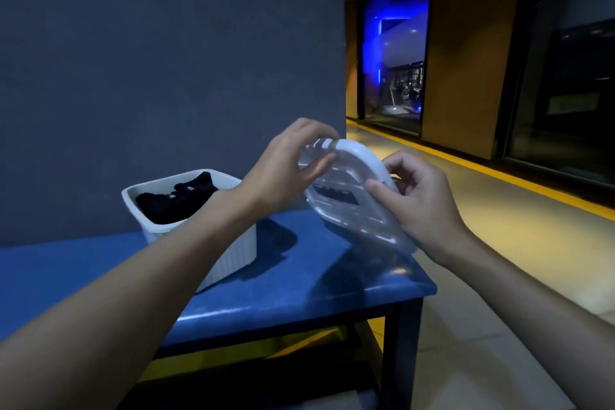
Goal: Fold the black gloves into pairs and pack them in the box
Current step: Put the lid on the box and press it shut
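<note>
Both hands hold a clear plastic box (346, 200) with a white lid, tilted on its side above the right end of the blue table (299, 280). My left hand (286, 166) grips its upper left edge, thumb on the near face. My right hand (419, 196) grips the white lid rim on the right, thumb pressing the clear face. Something dark shows through the plastic. Several black gloves (176, 201) lie piled in a white basket (233, 253) on the table to the left, partly hidden behind my left forearm.
A dark grey wall stands right behind the table. The table's right edge and corner are under the box. Beyond it lies a tiled floor with a yellow strip, then glass fronts with blue light.
</note>
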